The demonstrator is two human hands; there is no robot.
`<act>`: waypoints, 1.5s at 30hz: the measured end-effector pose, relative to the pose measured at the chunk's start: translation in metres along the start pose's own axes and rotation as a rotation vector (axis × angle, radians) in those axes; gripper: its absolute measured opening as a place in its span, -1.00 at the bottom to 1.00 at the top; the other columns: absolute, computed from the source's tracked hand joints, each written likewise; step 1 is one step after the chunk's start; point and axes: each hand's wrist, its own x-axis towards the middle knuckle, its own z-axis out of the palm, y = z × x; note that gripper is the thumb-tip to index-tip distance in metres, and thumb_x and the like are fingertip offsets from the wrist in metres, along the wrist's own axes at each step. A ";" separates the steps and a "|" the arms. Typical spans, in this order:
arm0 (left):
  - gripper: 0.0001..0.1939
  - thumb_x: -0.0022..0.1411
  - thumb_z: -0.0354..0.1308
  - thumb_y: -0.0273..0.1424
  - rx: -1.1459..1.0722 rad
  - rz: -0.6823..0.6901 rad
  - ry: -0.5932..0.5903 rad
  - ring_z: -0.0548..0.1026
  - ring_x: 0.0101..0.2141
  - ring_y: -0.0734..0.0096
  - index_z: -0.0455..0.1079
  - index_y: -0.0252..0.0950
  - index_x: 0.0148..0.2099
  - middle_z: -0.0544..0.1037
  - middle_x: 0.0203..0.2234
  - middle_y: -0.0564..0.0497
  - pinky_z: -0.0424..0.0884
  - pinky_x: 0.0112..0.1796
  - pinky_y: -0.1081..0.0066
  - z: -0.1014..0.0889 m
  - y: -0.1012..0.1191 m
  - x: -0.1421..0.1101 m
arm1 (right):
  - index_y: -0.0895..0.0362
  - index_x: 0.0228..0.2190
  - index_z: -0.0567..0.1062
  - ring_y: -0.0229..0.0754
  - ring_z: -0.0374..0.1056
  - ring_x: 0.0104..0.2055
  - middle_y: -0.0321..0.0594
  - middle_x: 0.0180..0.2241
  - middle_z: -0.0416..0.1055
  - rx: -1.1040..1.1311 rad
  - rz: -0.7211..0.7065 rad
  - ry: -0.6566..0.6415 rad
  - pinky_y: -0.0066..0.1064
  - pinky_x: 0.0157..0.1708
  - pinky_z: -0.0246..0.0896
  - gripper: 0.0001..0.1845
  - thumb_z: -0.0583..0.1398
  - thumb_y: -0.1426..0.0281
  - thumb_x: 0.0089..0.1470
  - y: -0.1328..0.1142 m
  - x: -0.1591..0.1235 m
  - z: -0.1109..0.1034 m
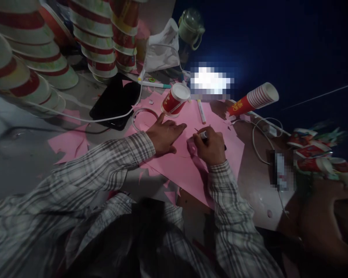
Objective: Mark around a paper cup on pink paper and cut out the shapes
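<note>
My left hand (166, 136) lies on a large pink sheet of paper (224, 154) with its fingers spread, pressing it to the table. In my right hand (210, 146) is a pen (203, 134), gripped between the fingers over the middle of the sheet; its tip is hard to make out. Just beyond my left fingertips, a red paper cup (174, 103) stands on the paper, seemingly bottom up. A pale ring (137, 124), perhaps a tape roll, sits beside my left wrist. Farther back on the sheet lies a white marker (201, 112).
Tall stacks of paper cups (100, 46) stand at the left, near a black phone (116, 102). Another cup stack (255, 99) leans at the right. White cables (256, 144) cross the table. Pink scraps (71, 143) are scattered about. A person's arm (321, 216) shows at right.
</note>
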 end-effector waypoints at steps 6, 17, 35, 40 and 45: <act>-0.12 0.27 0.26 -0.16 0.009 -0.015 -0.002 0.34 0.30 -0.04 -0.01 -0.39 0.46 0.46 0.24 -0.31 -0.22 0.39 -0.14 -0.002 0.003 -0.001 | 0.05 -0.39 0.42 -0.06 0.39 -0.46 -0.25 -0.56 0.46 -0.027 -0.047 -0.041 -0.18 -0.20 0.25 -0.78 0.16 0.17 0.18 -0.002 -0.007 0.002; -0.10 0.27 0.28 -0.14 0.017 -0.019 -0.037 0.33 0.31 -0.06 -0.01 -0.43 0.46 0.43 0.27 -0.37 -0.21 0.38 -0.11 -0.006 0.005 -0.001 | 0.05 -0.39 0.41 -0.05 0.42 -0.44 -0.23 -0.53 0.51 -0.058 -0.037 0.026 -0.20 -0.22 0.23 -0.77 0.15 0.16 0.18 0.000 -0.010 0.002; -0.15 0.26 0.25 -0.16 -0.006 -0.011 0.006 0.33 0.30 -0.06 0.02 -0.32 0.45 0.45 0.26 -0.29 -0.16 0.37 -0.10 -0.003 0.004 -0.002 | 0.06 -0.36 0.39 -0.04 0.45 -0.39 -0.18 -0.47 0.52 -0.048 0.017 -0.026 -0.14 -0.12 0.26 -0.78 0.13 0.18 0.21 -0.010 -0.010 0.006; -0.15 0.25 0.27 -0.15 0.006 -0.005 0.010 0.39 0.25 -0.07 0.04 -0.40 0.43 0.51 0.18 -0.34 -0.19 0.36 -0.15 0.000 0.002 -0.001 | 0.04 -0.40 0.38 -0.06 0.38 -0.47 -0.24 -0.56 0.45 -0.020 0.084 0.032 -0.23 -0.30 0.22 -0.77 0.15 0.16 0.17 -0.007 -0.011 0.005; -0.19 0.27 0.24 -0.15 0.013 -0.011 0.031 0.38 0.27 -0.09 0.06 -0.29 0.44 0.48 0.24 -0.30 -0.21 0.37 -0.17 0.003 0.003 0.000 | 0.04 -0.38 0.41 -0.05 0.41 -0.43 -0.22 -0.52 0.49 -0.030 0.019 0.039 -0.19 -0.20 0.27 -0.79 0.14 0.17 0.18 -0.011 -0.013 0.007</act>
